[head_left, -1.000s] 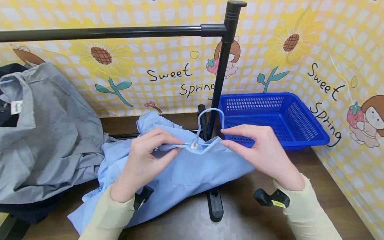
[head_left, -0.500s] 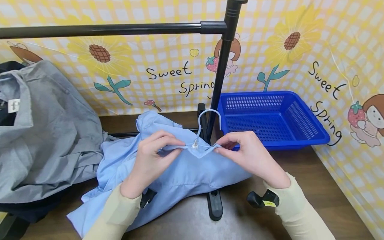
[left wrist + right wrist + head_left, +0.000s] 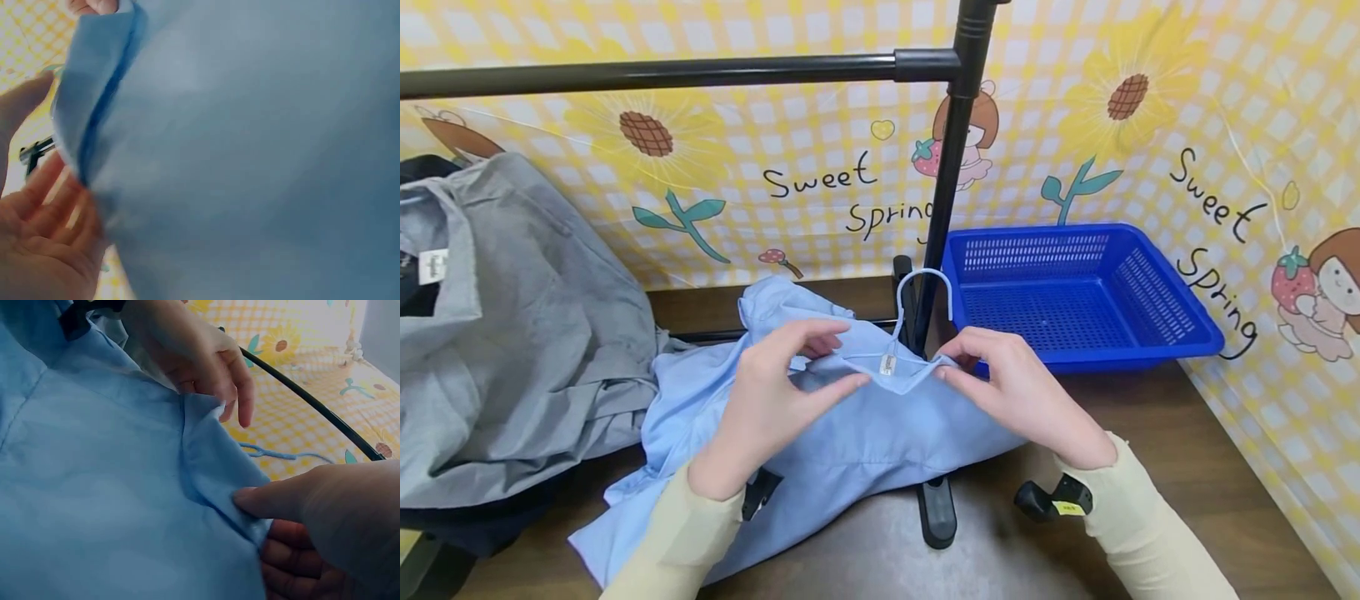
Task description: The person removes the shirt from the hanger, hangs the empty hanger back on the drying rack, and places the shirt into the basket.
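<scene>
On the far left, a gray shirt [image 3: 550,333] is slumping beside a light-blue shirt [image 3: 865,442], which is lying across the wooden surface [image 3: 1015,558] and stretching toward its back edge. The left hand [image 3: 775,392] is hovering around the left side of the collar [image 3: 901,385], thumb and fingers parted and gripping nothing (whether a fingertip is touching cloth, the views are not showing clearly). Next, a hanger hook [image 3: 925,271] is rising from the neck opening before the black post [image 3: 951,167]. The right hand [image 3: 1022,383] is pinching the collar's right side. A blue basket [image 3: 1045,317] is sitting in the back right corner.

The person seems to be settling the collar around the hanger; the next move is probably calling for a matching left-hand pinch, evening the neckline.
</scene>
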A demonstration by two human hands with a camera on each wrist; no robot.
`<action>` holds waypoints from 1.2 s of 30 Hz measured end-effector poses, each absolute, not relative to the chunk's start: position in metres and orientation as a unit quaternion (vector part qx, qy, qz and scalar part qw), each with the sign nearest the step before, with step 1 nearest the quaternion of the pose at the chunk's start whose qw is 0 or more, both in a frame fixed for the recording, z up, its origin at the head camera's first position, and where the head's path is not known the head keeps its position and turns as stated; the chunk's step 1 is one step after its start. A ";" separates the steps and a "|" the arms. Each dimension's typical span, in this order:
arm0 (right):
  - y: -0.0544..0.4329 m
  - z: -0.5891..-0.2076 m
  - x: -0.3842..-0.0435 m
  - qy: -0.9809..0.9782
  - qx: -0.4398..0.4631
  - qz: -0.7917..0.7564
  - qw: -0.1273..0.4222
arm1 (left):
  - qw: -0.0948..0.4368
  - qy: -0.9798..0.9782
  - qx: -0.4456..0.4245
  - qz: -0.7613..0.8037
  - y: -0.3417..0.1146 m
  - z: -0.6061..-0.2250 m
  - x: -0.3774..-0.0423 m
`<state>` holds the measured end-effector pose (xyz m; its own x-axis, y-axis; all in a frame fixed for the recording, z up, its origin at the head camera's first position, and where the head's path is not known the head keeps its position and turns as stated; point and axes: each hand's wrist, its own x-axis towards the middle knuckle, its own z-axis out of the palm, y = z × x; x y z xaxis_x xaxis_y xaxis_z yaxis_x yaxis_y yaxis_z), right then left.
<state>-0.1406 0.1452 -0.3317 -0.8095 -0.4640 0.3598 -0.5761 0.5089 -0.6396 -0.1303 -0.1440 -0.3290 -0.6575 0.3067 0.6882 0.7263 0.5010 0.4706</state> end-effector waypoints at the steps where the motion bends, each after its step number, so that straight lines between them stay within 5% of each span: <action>1: 0.145 -0.332 -0.140 -0.865 0.300 0.396 0.075 | 0.268 -0.832 -0.298 -0.383 -0.145 -0.326 -0.129; 14: 0.138 -0.339 -0.138 -0.835 0.319 0.431 0.121 | 0.152 -0.920 -0.199 -0.300 -0.151 -0.306 -0.117; 36: 0.133 -0.332 -0.141 -0.835 0.329 0.419 0.135 | 0.204 -0.880 -0.257 -0.343 -0.154 -0.322 -0.128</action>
<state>-0.1410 0.1325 -0.3319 -0.7465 -0.4369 0.5018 -0.6634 0.4311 -0.6116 -0.1277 -0.1538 -0.3224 -0.7838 0.3128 0.5365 0.5934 0.6319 0.4986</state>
